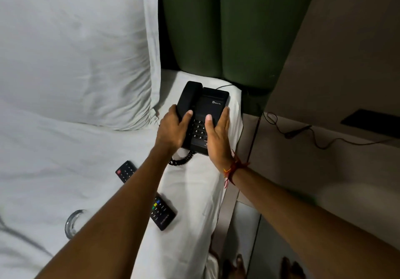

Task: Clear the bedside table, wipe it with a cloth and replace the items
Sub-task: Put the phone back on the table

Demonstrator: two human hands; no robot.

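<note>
A black desk telephone [213,103] sits on the white bed sheet near the bed's right edge, below the green headboard. My left hand [171,129] grips its left side over the handset, thumb on top. My right hand [218,138] clasps its right side, thumb on the keypad. Its coiled cord [180,159] hangs at the front. The bedside table [303,164], a beige surface, lies to the right of the bed. A black remote control [163,213] lies on the sheet, partly under my left forearm. A clear glass [72,224] lies on the sheet at the lower left.
A white pillow [71,51] fills the upper left. A green padded headboard [227,25] stands behind the phone. A thin black cable [313,135] runs across the bedside table, and a flat black object [372,122] lies at its far right. Bare feet [240,265] show on the floor below.
</note>
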